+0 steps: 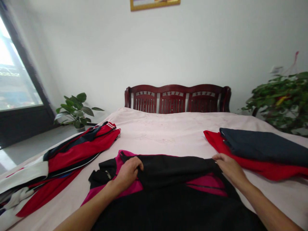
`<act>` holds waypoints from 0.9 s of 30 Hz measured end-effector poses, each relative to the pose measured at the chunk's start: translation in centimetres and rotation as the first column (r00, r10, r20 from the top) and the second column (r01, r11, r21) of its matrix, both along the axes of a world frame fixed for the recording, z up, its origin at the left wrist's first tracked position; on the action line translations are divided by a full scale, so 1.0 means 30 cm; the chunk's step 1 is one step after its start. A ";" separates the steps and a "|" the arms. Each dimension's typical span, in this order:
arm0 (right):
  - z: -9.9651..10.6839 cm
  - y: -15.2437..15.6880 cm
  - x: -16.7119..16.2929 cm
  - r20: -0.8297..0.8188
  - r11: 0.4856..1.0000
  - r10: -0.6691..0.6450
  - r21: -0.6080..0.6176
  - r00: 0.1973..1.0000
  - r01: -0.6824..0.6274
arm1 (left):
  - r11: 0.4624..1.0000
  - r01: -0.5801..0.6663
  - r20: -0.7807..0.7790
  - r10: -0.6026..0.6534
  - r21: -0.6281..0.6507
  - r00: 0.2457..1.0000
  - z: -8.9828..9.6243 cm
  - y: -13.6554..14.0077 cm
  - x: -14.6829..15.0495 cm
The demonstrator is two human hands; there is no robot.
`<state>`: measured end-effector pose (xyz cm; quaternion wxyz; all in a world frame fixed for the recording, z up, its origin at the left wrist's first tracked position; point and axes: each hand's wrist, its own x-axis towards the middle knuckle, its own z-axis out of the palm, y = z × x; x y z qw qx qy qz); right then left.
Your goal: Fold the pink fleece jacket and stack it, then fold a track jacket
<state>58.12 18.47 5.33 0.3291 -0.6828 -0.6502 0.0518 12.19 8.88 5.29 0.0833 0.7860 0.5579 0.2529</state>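
A black and magenta jacket [173, 179] lies spread on the pale pink bed sheet [163, 131] right in front of me. My left hand [128, 171] is closed on a fold of its black fabric near the collar at the left. My right hand [228, 166] rests on the jacket's far right edge, fingers pinching the cloth there, close to a folded stack.
A loose pile of red, black and white clothes [72, 150] lies at the left of the bed. Folded red [264, 166] and dark navy garments [262, 146] are stacked at the right. A dark wooden bench [177, 98] stands behind, potted plants [75, 110] on both sides.
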 end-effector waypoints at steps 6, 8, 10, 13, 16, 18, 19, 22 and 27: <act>0.076 -0.031 -0.165 0.389 0.977 0.139 0.095 0.910 -0.190 | 0.951 -0.308 -0.272 0.293 -0.015 0.917 0.005 0.107 -0.132; 0.049 -0.049 -0.199 0.473 0.966 0.215 0.025 0.855 -0.257 | 0.959 -0.275 -0.289 0.245 -0.067 0.925 -0.017 0.132 -0.172; 0.011 -0.068 -0.209 0.505 0.954 0.298 -0.125 0.810 -0.273 | 0.960 -0.272 -0.288 0.242 -0.070 0.927 -0.034 0.148 -0.203; -0.034 -0.093 -0.198 0.510 0.925 0.375 -0.261 0.774 -0.276 | 0.940 -0.339 -0.290 0.319 -0.022 0.903 -0.035 0.146 -0.214; -0.042 -0.103 -0.190 0.497 0.924 0.372 -0.274 0.784 -0.265 | 0.961 -0.256 -0.226 0.273 0.101 0.935 -0.007 0.101 -0.163; -0.031 -0.099 -0.193 0.472 0.922 0.364 -0.303 0.803 -0.240 | 0.988 -0.018 -0.170 0.044 0.154 0.984 0.014 0.047 -0.101; -0.022 -0.095 -0.197 0.464 0.923 0.356 -0.311 0.811 -0.227 | 0.982 0.120 -0.161 -0.096 0.146 0.982 0.021 0.017 -0.067; 0.002 -0.081 -0.206 0.454 0.926 0.340 -0.317 0.824 -0.207 | 0.930 0.367 -0.203 -0.361 -0.006 0.910 0.019 -0.063 0.019; 0.041 -0.047 -0.202 0.390 0.926 0.311 -0.329 0.866 -0.185 | 0.930 0.325 -0.194 -0.355 -0.173 0.914 -0.004 -0.102 0.049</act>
